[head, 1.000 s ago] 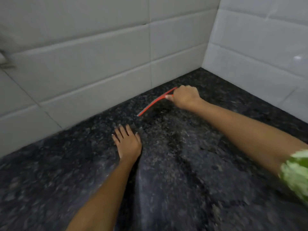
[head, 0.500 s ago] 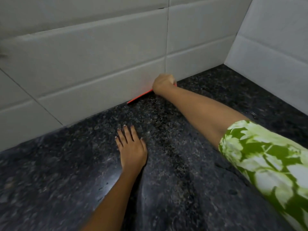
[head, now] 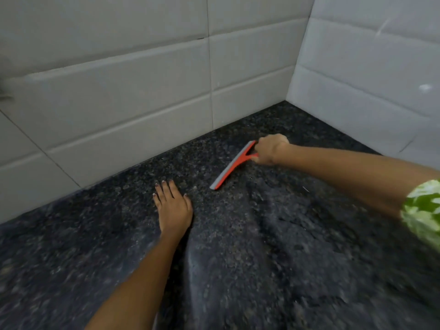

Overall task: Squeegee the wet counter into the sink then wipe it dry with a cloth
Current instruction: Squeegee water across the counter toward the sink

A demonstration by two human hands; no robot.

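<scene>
A red squeegee (head: 232, 166) with a grey rubber blade lies tilted on the dark speckled granite counter (head: 273, 246), blade edge down on the stone. My right hand (head: 270, 150) is closed around its handle, a little out from the back wall. Flat on the counter, my left hand (head: 172, 206) rests with fingers spread, just left of and nearer than the blade's lower end, holding nothing. Wet sheen shows on the stone in front of the blade. No sink or cloth is in view.
Grey tiled walls (head: 133, 91) meet in a corner (head: 292, 91) at the back right and bound the counter on two sides. A green and white patterned sleeve (head: 423, 210) shows at the right edge.
My right hand has drawn the squeegee away from the foot of the back wall, toward me across the counter. The left hand stays planted on the stone.
</scene>
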